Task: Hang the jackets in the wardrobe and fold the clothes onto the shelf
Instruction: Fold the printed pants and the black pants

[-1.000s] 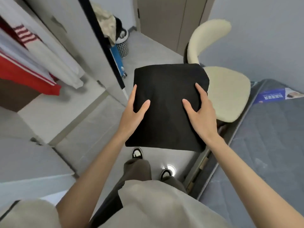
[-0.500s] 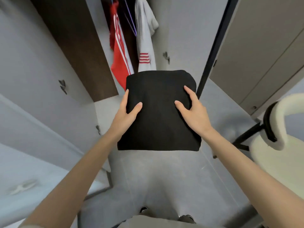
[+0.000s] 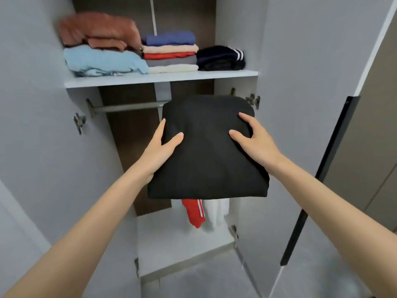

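Hands: both hold one black folded garment [image 3: 206, 160] between them, in the air, one at each side
Left hand [image 3: 160, 151]: thumb lies on top of the cloth, one finger runs along the left edge, the other fingers are hidden below; it pinches the garment
Right hand [image 3: 255, 143]: thumb on top, one finger reaches toward the far right corner, the rest are under the cloth; it pinches the garment too
Garment: flat, nearly square bundle, tilted a little toward the camera, in front of the open wardrobe [image 3: 236, 39], lower than the shelf [image 3: 161, 79] and apart from it
Rail [image 3: 126, 107]: metal bar under the shelf, its right part hidden behind the garment
Hanging space: a red jacket [image 3: 194, 214] with white stripes and a white jacket [image 3: 216, 211] just beside it; only their lower ends show under the garment
Shelf, left: a rust-coloured sweater [image 3: 98, 32] lies on a light blue sweater [image 3: 103, 61]
Shelf, middle: a stack [image 3: 169, 53] of five folded pieces, from the top blue, peach, red, grey, cream
Shelf, right: a dark navy piece [image 3: 221, 58] with white stripes, just beside the stack
Doors: left door [image 3: 32, 125] and right door [image 3: 300, 104] both stand open; a metal hinge [image 3: 79, 122] shows on the left side
Wardrobe bottom [image 3: 182, 244]: pale board, seen under the jackets
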Action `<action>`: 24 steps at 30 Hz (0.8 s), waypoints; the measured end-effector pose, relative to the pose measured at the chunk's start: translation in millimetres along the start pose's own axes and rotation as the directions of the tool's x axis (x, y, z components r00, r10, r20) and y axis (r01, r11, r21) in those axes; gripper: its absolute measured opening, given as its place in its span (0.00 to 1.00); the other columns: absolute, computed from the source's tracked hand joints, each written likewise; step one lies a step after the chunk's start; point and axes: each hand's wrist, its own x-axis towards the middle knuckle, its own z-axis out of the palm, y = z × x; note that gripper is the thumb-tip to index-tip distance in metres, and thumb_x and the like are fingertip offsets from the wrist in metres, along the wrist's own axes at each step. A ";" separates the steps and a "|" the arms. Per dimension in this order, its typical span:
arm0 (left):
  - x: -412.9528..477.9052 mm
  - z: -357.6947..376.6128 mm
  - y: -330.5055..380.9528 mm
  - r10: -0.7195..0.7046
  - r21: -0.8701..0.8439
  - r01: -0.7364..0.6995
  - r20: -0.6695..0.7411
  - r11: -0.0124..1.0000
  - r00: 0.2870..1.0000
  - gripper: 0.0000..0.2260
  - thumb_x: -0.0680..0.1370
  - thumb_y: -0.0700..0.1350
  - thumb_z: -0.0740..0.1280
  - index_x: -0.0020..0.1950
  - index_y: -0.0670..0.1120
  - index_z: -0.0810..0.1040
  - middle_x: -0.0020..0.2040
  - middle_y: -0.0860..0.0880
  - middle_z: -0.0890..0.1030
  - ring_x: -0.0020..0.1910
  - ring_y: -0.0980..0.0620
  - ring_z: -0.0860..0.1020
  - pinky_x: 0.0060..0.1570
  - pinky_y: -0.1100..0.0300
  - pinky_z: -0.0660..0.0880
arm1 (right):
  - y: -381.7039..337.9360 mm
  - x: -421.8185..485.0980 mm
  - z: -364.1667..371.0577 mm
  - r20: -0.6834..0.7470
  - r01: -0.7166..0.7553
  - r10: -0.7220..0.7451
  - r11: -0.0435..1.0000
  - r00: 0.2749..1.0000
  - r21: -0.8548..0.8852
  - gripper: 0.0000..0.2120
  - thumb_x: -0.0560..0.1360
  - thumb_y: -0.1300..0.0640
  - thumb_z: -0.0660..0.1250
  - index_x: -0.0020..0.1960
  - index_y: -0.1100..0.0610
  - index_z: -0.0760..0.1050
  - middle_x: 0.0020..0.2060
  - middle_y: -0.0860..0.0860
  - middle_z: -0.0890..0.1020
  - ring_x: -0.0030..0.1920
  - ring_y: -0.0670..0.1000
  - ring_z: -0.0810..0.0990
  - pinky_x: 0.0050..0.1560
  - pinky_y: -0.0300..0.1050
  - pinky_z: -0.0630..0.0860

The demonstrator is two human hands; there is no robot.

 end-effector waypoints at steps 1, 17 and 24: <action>14.4 -2.8 8.7 0.020 -0.004 -0.020 -0.009 1.000 1.000 0.33 0.76 0.59 0.66 0.76 0.63 0.51 0.71 0.59 0.67 0.51 0.64 0.74 0.44 0.68 0.71 | -6.2 16.7 -1.9 -0.005 0.018 -0.018 1.000 1.000 0.002 0.27 0.77 0.47 0.65 0.74 0.43 0.61 0.68 0.43 0.71 0.62 0.46 0.72 0.56 0.38 0.67; 315.2 16.4 180.8 0.251 -0.075 -0.263 -0.135 0.962 0.958 0.30 0.78 0.53 0.66 0.77 0.60 0.54 0.66 0.60 0.70 0.51 0.60 0.75 0.38 0.69 0.75 | -86.3 374.4 -83.2 -0.103 0.289 -0.300 0.951 0.948 -0.110 0.27 0.77 0.55 0.67 0.73 0.50 0.64 0.70 0.50 0.69 0.69 0.52 0.68 0.69 0.45 0.65; 443.9 46.8 211.5 0.228 -0.287 -0.268 -0.166 0.920 0.959 0.30 0.80 0.46 0.65 0.77 0.58 0.55 0.73 0.50 0.67 0.64 0.46 0.73 0.59 0.50 0.74 | -99.5 514.1 -99.3 -0.128 0.301 -0.383 0.859 0.915 -0.414 0.23 0.79 0.55 0.63 0.72 0.48 0.65 0.69 0.54 0.71 0.68 0.57 0.70 0.65 0.48 0.67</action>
